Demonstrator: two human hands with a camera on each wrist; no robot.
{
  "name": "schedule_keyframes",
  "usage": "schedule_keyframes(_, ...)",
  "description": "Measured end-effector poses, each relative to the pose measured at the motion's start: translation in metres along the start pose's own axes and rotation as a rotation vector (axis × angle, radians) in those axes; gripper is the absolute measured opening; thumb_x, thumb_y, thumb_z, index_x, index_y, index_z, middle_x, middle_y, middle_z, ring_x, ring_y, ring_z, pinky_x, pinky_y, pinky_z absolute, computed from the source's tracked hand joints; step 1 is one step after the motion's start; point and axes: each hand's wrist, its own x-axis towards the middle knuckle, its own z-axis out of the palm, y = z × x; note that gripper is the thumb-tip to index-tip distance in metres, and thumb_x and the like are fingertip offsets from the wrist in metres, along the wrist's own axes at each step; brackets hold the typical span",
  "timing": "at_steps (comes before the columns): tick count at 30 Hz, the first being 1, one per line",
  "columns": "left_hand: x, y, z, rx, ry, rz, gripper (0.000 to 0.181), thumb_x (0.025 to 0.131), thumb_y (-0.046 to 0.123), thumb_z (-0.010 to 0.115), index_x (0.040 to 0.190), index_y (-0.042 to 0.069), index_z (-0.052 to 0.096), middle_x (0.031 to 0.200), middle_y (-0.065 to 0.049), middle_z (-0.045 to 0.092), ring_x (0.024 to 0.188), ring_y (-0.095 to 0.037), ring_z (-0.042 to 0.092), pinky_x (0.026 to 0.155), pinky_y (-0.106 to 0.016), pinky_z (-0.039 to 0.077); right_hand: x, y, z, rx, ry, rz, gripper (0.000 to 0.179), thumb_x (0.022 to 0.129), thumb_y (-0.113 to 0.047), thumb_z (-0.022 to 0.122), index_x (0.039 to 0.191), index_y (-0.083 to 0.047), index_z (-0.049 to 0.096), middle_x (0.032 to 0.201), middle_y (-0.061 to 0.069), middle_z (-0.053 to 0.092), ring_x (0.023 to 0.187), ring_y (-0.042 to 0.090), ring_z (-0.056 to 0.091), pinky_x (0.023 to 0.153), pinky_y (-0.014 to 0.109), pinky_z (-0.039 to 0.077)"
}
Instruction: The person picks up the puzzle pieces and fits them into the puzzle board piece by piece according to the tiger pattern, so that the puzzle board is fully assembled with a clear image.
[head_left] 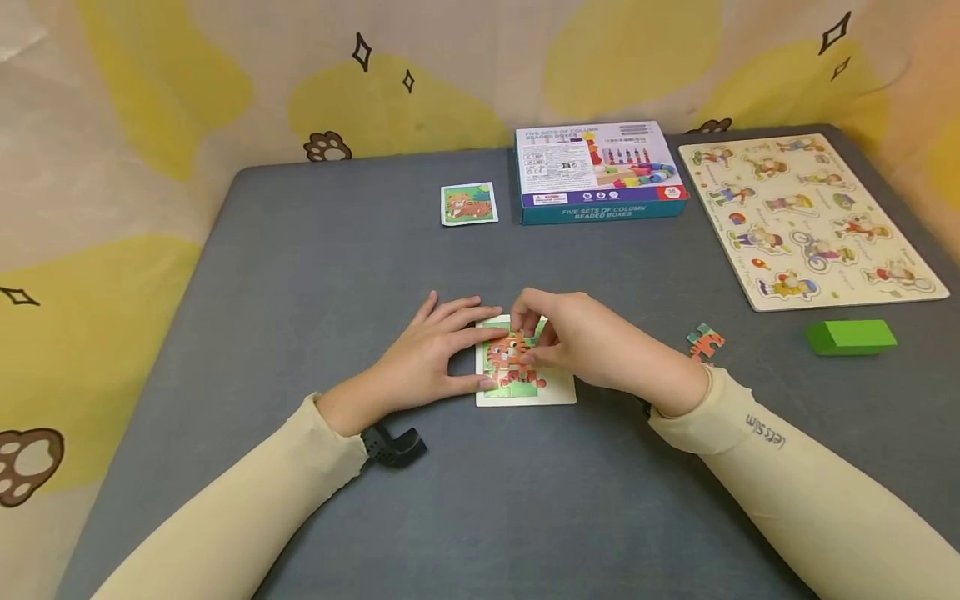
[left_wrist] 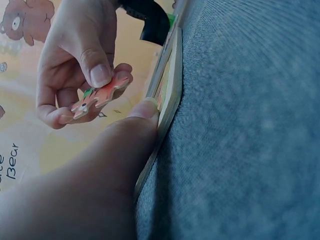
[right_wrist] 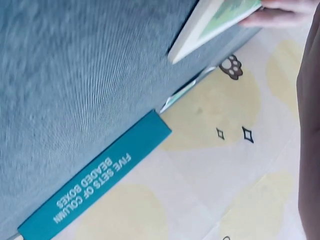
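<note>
A small jigsaw board point(head_left: 558, 390) with a pale wooden base lies on the grey table, its left part filled with tiger pieces. My left hand point(head_left: 431, 352) rests on its left side, fingers spread and thumb near the lower edge. Above the board, my right hand point(head_left: 592, 340) pinches a puzzle piece point(left_wrist: 102, 95) between thumb and fingers. In the left wrist view the piece is orange with a bit of green and an eye, tilted and held off the board. The right hand covers the board's upper right part in the head view.
Loose puzzle pieces point(head_left: 705, 342) lie right of the right hand. Behind stand a tiger picture card point(head_left: 469, 204) and a beaded-columns box point(head_left: 603, 175). A large wooden peg puzzle point(head_left: 813, 221) and a green block point(head_left: 852, 337) are at the right. A patterned cloth point(head_left: 247, 75) hangs behind.
</note>
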Motion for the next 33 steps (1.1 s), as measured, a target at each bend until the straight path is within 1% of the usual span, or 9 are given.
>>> schedule_keyframes(5,0.002,0.001,-0.001,-0.007,-0.004,0.002,0.066,0.092,0.048,0.080,0.151,0.024,0.060,0.163,0.004,0.043,0.156,-0.023,0.027,0.123,-0.067,0.003,0.001,0.002,0.005,0.013,0.023,-0.019,0.032,0.087,-0.002,0.085,0.105,-0.012,0.061,0.091,-0.001,0.068,0.074,0.010,0.067,0.068,0.033,0.055)
schedule_keyframes(10,0.000,0.000,-0.002,-0.013,-0.008,-0.003,0.066,0.092,0.048,0.080,0.150,0.023,0.061,0.163,0.004,0.044,0.156,-0.025,0.027,0.122,-0.067,0.003,0.003,0.001,0.009,0.000,0.048,-0.029,0.027,0.088,-0.003,0.084,0.102,-0.013,0.063,0.088,-0.004,0.069,0.078,0.012,0.065,0.070,0.033,0.055)
schedule_keyframes(15,-0.002,0.000,-0.002,-0.008,-0.005,0.000,0.066,0.092,0.049,0.080,0.149,0.023,0.062,0.163,0.005,0.044,0.155,-0.023,0.027,0.123,-0.067,0.003,0.004,-0.001,0.011,-0.008,0.065,0.004,0.029,0.089,-0.004,0.084,0.106,-0.013,0.062,0.087,-0.004,0.073,0.078,0.013,0.067,0.072,0.035,0.055)
schedule_keyframes(20,-0.001,0.000,-0.001,-0.013,-0.002,-0.001,0.066,0.091,0.049,0.081,0.149,0.023,0.062,0.163,0.005,0.044,0.155,-0.022,0.028,0.123,-0.066,0.003,0.004,-0.001,0.011,-0.031,0.055,0.046,0.030,0.091,-0.005,0.083,0.105,-0.013,0.059,0.087,-0.004,0.073,0.077,0.014,0.066,0.069,0.034,0.053)
schedule_keyframes(24,-0.001,0.000,-0.001,-0.009,-0.004,-0.003,0.065,0.091,0.047,0.081,0.149,0.022,0.062,0.163,0.005,0.044,0.155,-0.022,0.028,0.123,-0.066,0.002,0.004,0.001,0.012,-0.078,0.037,0.070,0.025,0.091,-0.005,0.082,0.102,-0.015,0.062,0.083,-0.006,0.071,0.072,0.013,0.064,0.063,0.033,0.051)
schedule_keyframes(28,0.000,0.000,-0.001,-0.008,-0.003,0.000,0.066,0.092,0.047,0.081,0.149,0.022,0.062,0.163,0.005,0.043,0.155,-0.022,0.028,0.123,-0.066,0.002,0.004,0.001,0.013,-0.113,0.016,0.095,0.022,0.092,-0.007,0.080,0.104,-0.015,0.063,0.082,-0.005,0.067,0.067,0.015,0.059,0.060,0.032,0.048)
schedule_keyframes(33,0.000,0.001,-0.001,-0.013,-0.003,-0.001,0.066,0.092,0.047,0.081,0.149,0.022,0.062,0.163,0.005,0.043,0.155,-0.022,0.028,0.123,-0.066,0.002,0.005,0.003,0.015,-0.130,0.021,0.113,0.024,0.093,-0.008,0.080,0.108,-0.012,0.062,0.082,-0.002,0.064,0.068,0.017,0.057,0.061,0.032,0.047)
